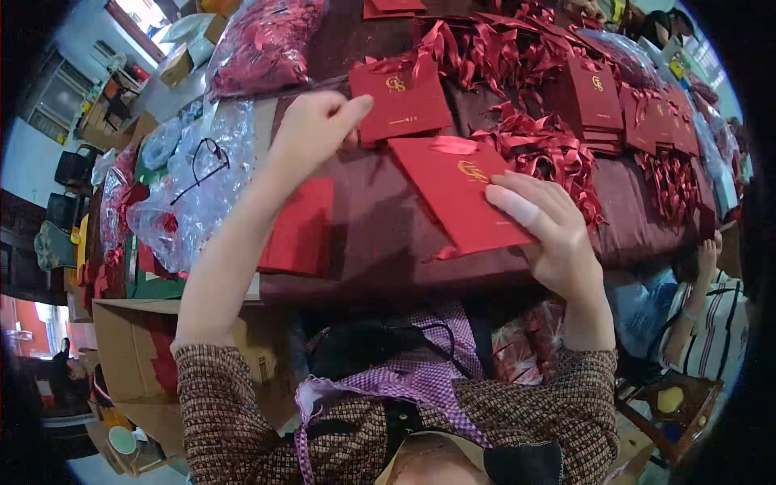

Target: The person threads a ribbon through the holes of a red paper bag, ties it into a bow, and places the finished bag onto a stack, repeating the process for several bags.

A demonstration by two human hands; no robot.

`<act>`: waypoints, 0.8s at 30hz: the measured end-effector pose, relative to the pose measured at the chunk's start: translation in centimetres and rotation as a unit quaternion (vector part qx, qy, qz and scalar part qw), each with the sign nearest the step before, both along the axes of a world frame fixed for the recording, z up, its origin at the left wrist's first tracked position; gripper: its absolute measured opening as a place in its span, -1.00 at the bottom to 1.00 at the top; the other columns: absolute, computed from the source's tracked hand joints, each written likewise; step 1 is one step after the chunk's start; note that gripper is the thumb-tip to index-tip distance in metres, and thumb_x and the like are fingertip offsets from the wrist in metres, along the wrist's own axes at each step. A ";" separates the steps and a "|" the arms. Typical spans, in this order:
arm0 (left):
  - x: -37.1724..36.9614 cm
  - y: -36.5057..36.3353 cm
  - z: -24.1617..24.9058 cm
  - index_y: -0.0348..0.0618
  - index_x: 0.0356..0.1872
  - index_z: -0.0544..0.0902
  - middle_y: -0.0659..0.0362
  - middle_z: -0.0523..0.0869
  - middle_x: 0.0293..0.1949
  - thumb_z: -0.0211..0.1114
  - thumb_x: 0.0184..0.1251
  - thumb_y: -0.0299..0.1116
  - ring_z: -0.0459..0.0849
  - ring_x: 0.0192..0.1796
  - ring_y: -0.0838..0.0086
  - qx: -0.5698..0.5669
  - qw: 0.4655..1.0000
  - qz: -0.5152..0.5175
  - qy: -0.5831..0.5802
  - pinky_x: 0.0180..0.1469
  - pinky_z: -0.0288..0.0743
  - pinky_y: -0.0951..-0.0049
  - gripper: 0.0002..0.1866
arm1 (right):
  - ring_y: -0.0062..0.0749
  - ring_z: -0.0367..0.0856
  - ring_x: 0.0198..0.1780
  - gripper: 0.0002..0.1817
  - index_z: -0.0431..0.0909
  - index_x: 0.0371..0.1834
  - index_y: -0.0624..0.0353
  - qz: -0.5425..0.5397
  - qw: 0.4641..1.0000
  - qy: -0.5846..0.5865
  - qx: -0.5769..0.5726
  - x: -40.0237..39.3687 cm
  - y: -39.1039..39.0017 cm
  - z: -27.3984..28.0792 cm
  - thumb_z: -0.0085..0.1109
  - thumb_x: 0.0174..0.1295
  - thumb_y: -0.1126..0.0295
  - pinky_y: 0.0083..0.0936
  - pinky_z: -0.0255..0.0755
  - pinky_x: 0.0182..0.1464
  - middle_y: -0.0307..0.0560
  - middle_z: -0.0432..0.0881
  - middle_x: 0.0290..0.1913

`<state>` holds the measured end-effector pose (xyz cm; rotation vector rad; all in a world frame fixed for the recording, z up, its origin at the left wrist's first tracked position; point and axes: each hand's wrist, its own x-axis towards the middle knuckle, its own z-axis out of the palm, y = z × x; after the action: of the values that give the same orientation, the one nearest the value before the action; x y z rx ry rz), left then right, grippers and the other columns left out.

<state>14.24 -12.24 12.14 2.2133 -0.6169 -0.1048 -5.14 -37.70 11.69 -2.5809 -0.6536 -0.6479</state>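
Observation:
My right hand point(551, 225) grips the right side of a red paper gift bag point(453, 190) with a gold emblem and red ribbon. White wrapping covers one digit of that hand, which lies on the bag's face. My left hand point(319, 125) is closed, its thumb at the left edge of another red bag point(400, 101). What its fingers hold, if anything, is hidden. Under my left forearm lies a plain red stack point(299, 226). Loops of red ribbon point(554, 153) spread out beyond my right hand.
A dark red cloth point(372, 242) covers the table. More red bags point(594, 97) with ribbons lie at the right. Clear plastic wrap point(194, 178) and glasses point(202, 168) are at the left, a bulging plastic sack point(267, 44) behind. A cardboard box point(133, 347) stands below. Another person's striped sleeve point(707, 323) shows at right.

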 end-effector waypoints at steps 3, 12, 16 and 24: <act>4.0 -4.6 -1.4 -0.31 -0.42 0.68 -0.10 0.66 -0.50 0.27 0.22 -0.03 0.68 -0.37 0.08 0.038 0.976 -0.008 -0.214 -0.24 0.52 0.20 -0.57 | -0.03 0.55 0.10 -0.42 0.56 0.08 0.15 -0.029 0.999 0.004 0.030 -1.0 -1.3 0.5 0.11 -0.15 0.68 -0.23 0.38 0.12 0.06 0.59 0.05; 9.8 -11.7 -6.8 -0.33 -0.43 0.64 -0.23 0.66 -0.36 0.21 0.08 -0.30 0.67 -0.21 -0.07 0.149 0.948 0.031 -0.281 -0.13 0.55 0.00 -0.76 | -0.35 0.62 -0.01 -0.73 0.58 -0.02 0.34 -0.167 0.915 0.085 0.358 -3.1 -6.4 -2.4 0.16 0.19 0.60 -0.48 0.45 0.06 0.01 0.67 -0.05; 11.3 -12.1 -5.5 -0.29 -0.44 0.68 -0.21 0.67 -0.37 0.15 0.00 -0.29 0.65 -0.21 -0.13 0.122 0.966 0.022 -0.228 -0.07 0.52 0.00 -0.74 | -0.38 0.53 0.08 -0.61 0.44 0.17 0.34 -0.085 0.790 0.036 0.606 -1.2 -7.9 -4.0 0.14 0.25 0.59 -0.44 0.32 0.21 -0.09 0.57 0.08; 16.6 -13.2 -1.4 -0.26 0.07 0.44 -0.02 0.66 -0.06 0.15 0.40 -0.14 0.68 -0.22 0.24 -0.353 0.862 -0.086 0.354 -0.24 0.57 0.37 -0.58 | -0.27 0.50 0.15 -0.51 0.32 0.27 0.28 -0.048 0.636 0.124 0.760 1.1 -9.1 -5.5 0.13 0.25 0.56 -0.32 0.35 0.25 -0.05 0.50 0.17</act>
<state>30.88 -25.42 10.75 1.2636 -0.3424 -0.6471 -3.99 -46.81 6.22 -1.0042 0.2043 -0.4639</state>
